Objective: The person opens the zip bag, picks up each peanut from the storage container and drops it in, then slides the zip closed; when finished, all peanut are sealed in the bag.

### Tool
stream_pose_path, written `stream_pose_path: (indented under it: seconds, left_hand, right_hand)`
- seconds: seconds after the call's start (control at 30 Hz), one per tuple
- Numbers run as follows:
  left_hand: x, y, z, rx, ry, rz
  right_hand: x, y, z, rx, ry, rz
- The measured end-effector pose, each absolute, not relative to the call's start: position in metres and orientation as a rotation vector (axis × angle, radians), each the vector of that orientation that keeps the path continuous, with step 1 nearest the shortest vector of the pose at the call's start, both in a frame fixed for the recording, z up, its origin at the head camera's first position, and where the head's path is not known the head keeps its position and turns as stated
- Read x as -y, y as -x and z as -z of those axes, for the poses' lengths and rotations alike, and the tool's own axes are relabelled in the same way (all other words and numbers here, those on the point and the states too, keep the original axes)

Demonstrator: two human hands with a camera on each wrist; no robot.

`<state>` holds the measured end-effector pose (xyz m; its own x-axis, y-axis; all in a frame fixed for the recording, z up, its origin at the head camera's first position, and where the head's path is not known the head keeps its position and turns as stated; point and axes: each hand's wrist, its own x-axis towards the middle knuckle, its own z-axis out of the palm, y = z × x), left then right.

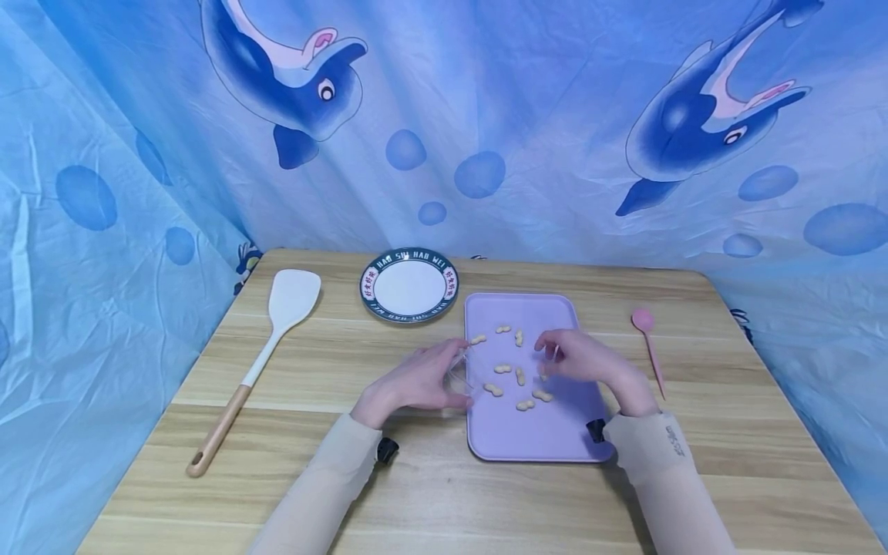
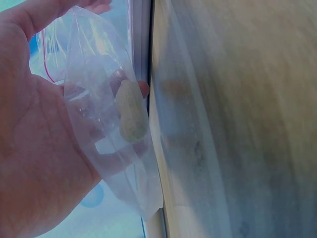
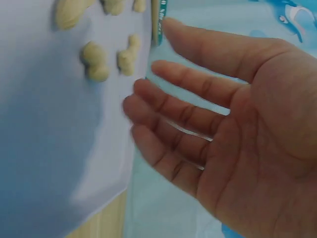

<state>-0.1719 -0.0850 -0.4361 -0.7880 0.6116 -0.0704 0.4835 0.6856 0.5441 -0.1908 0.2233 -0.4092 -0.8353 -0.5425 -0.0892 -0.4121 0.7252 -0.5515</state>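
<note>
My left hand [image 1: 419, 378] is at the left edge of a lilac tray [image 1: 541, 435]. It holds a clear plastic zip bag [image 2: 116, 168] between thumb and fingers. One peanut [image 2: 131, 111] shows inside the bag in the left wrist view. Several unshelled peanuts [image 1: 502, 369] lie scattered on the tray. Above the tray's right half hovers my right hand [image 1: 590, 358], its fingers loosely bent. In the right wrist view that hand [image 3: 237, 119] has nothing between thumb and fingers, and peanuts [image 3: 95, 62] lie past the fingertips.
Behind the tray to the left is a white plate [image 1: 409, 285] with a dark green rim. A white spatula [image 1: 293, 297] with a wooden handle lies at the far left. To the tray's right lies a pink spoon [image 1: 645, 322]. Blue dolphin-print curtains [image 1: 541, 116] surround the table.
</note>
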Motion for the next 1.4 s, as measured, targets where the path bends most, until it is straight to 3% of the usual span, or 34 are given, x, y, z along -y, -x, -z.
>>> stream_pose_path:
  seconds: [1.4]
  left_hand:
    - [0.084,0.17,0.436,-2.649,-0.869,-0.76]
  right_hand:
    - [-0.225,0.194,0.422,-2.744,0.662,0.69]
